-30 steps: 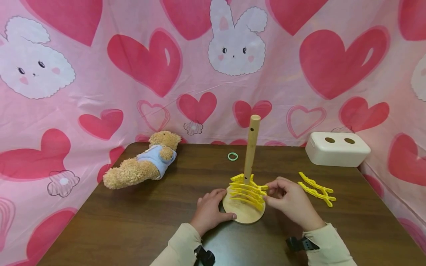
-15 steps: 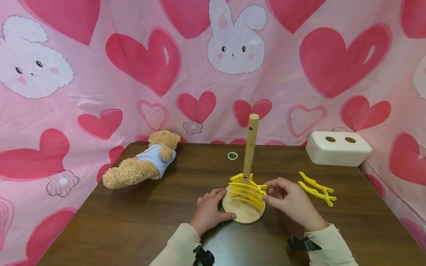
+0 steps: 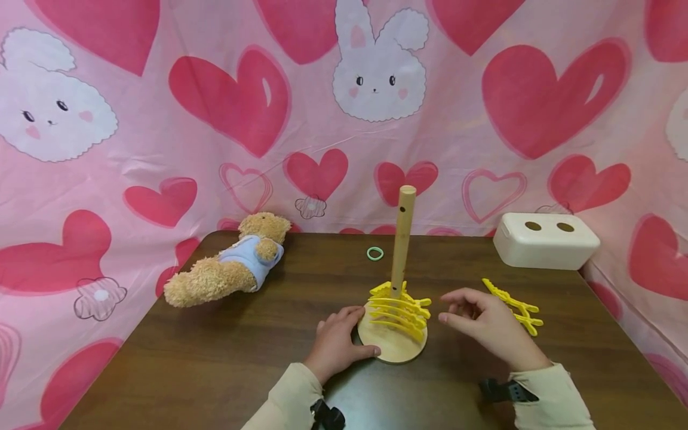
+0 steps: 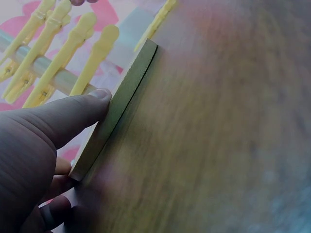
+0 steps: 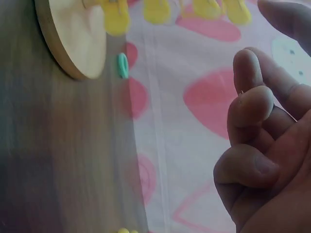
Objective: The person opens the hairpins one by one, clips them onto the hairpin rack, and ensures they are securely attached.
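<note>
Our left hand grips the wooden base; our right hand, released, is near the yellow clips on the post. Though blurred at wrist, they seem light, springy; we should pinch handle ends.

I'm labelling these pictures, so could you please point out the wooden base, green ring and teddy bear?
Wooden base (image 3: 396,351), head view: bare front of its top.
Green ring (image 5: 120,66), right wrist view: its band.
Teddy bear (image 3: 247,259), head view: its blue shirt.
</note>
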`<move>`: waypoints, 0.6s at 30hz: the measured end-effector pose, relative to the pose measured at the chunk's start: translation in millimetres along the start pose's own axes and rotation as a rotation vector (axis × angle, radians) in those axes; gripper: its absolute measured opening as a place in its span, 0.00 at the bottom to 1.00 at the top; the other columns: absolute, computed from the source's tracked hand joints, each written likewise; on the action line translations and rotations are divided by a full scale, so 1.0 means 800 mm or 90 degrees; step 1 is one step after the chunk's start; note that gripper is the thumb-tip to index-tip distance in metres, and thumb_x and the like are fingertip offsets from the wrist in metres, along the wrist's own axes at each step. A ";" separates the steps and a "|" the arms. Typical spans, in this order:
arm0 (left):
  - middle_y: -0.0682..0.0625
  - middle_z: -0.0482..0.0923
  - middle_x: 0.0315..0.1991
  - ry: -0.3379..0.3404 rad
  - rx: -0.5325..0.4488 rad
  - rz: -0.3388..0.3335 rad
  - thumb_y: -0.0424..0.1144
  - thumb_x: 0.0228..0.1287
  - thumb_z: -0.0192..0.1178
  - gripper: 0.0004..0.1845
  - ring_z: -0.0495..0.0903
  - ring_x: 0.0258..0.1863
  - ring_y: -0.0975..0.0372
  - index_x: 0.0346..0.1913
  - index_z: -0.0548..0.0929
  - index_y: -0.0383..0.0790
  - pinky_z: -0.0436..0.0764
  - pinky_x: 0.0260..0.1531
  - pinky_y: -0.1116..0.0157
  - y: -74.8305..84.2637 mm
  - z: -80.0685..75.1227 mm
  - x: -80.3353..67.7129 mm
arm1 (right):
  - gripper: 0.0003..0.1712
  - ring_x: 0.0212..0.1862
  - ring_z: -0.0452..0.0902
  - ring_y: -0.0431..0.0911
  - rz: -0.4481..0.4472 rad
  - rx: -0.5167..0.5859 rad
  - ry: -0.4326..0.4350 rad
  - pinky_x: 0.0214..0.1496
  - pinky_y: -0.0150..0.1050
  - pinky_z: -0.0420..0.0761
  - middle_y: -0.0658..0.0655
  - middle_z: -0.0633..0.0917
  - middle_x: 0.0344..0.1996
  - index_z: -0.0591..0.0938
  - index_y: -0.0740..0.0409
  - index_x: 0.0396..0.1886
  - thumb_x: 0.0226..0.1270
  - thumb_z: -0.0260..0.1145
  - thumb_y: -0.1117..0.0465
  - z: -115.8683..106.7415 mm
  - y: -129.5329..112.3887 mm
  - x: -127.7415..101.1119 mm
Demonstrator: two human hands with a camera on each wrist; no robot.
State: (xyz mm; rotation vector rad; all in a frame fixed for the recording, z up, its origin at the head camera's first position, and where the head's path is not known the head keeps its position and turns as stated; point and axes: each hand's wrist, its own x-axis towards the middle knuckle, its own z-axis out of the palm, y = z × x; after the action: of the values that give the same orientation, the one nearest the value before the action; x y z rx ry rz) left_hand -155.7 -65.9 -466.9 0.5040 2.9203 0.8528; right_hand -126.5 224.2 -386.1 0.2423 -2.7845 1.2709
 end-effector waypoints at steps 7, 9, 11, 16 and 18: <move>0.54 0.68 0.62 0.002 0.005 0.008 0.72 0.39 0.62 0.49 0.68 0.56 0.55 0.65 0.69 0.49 0.61 0.50 0.49 0.000 0.000 0.000 | 0.21 0.30 0.73 0.44 0.001 -0.016 -0.014 0.29 0.34 0.74 0.50 0.80 0.28 0.82 0.52 0.42 0.54 0.70 0.45 -0.026 0.020 -0.003; 0.54 0.68 0.61 0.005 0.006 0.009 0.72 0.39 0.62 0.49 0.68 0.56 0.55 0.65 0.70 0.49 0.61 0.50 0.49 -0.001 0.001 0.001 | 0.21 0.31 0.74 0.43 0.005 -0.018 -0.030 0.30 0.34 0.75 0.50 0.81 0.29 0.82 0.53 0.43 0.55 0.70 0.46 -0.034 0.025 -0.004; 0.55 0.68 0.62 0.005 0.008 0.007 0.73 0.39 0.62 0.49 0.68 0.57 0.56 0.65 0.69 0.49 0.61 0.50 0.49 -0.001 0.001 0.001 | 0.22 0.32 0.75 0.43 0.016 -0.022 -0.043 0.32 0.34 0.76 0.50 0.81 0.30 0.82 0.54 0.44 0.55 0.69 0.46 -0.042 0.032 -0.005; 0.54 0.68 0.62 0.002 0.008 0.009 0.73 0.39 0.61 0.50 0.68 0.57 0.55 0.66 0.69 0.49 0.61 0.50 0.49 -0.001 0.001 0.001 | 0.25 0.34 0.73 0.45 0.049 -0.047 -0.036 0.31 0.35 0.75 0.52 0.80 0.32 0.81 0.55 0.47 0.56 0.68 0.45 -0.060 0.047 -0.008; 0.54 0.67 0.62 0.001 0.008 0.009 0.73 0.39 0.61 0.50 0.68 0.57 0.55 0.66 0.69 0.49 0.60 0.50 0.49 -0.001 0.001 0.001 | 0.26 0.34 0.72 0.45 0.061 -0.056 -0.027 0.31 0.35 0.74 0.53 0.80 0.33 0.81 0.56 0.48 0.56 0.68 0.44 -0.065 0.053 -0.008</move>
State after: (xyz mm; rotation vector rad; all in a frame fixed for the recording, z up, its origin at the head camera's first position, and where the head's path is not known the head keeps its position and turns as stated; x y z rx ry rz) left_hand -156.5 -66.0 -468.5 0.5257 2.9280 0.8379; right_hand -127.2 291.7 -384.6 0.1345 -2.9122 1.1711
